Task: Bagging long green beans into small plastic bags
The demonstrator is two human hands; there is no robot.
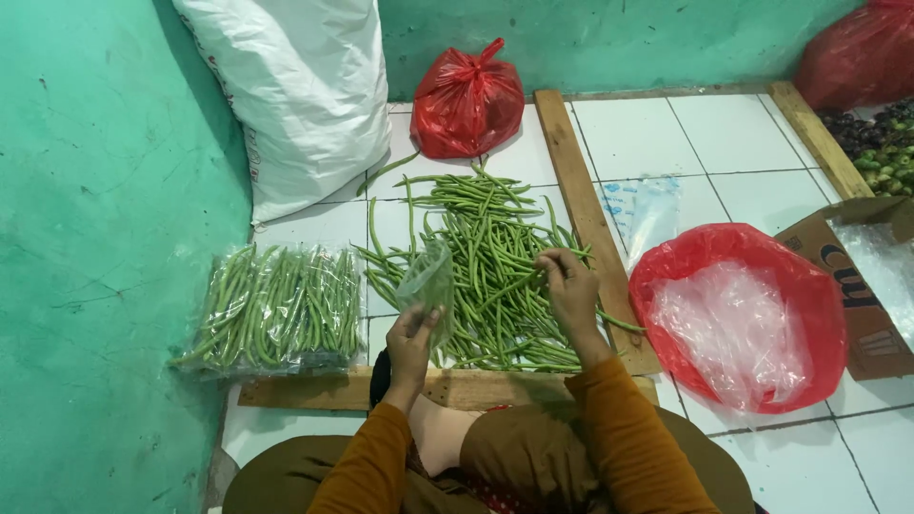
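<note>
Green beans (486, 257) under right hand's (569, 286) grip.

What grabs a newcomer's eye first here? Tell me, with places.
The loose pile of green long beans on the white tile floor at centre, the right hand picking at it. The left hand holds a clear plastic bag. Bright red bags sit behind and right.
</note>
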